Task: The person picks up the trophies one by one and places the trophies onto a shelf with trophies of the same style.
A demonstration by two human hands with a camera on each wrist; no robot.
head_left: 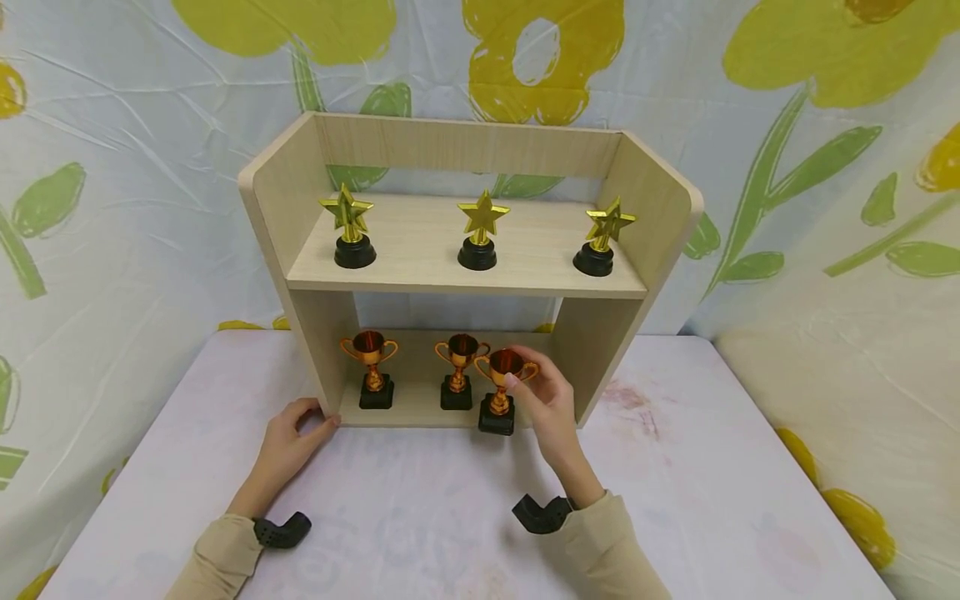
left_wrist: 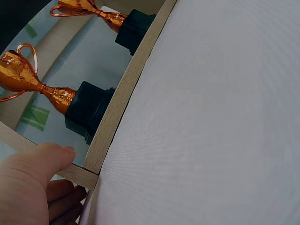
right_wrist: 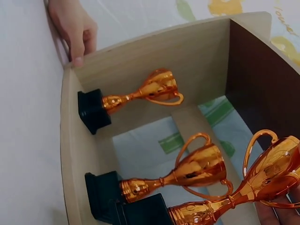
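Note:
My right hand holds a bronze-coloured trophy cup with a black base by its bowl, upright at the front of the lower shelf's right half. In the right wrist view this trophy overlaps the base of the middle trophy cup. Another matching trophy cup stands at the left on the lower shelf. At the bottom left corner of the wooden shelf unit, my left hand grips the side panel, thumb on one face and fingers on the other.
On the upper shelf stand three gold star trophies: a left one, a middle one and a right one. The unit rests on a table with a pale cloth, before a flower-printed curtain.

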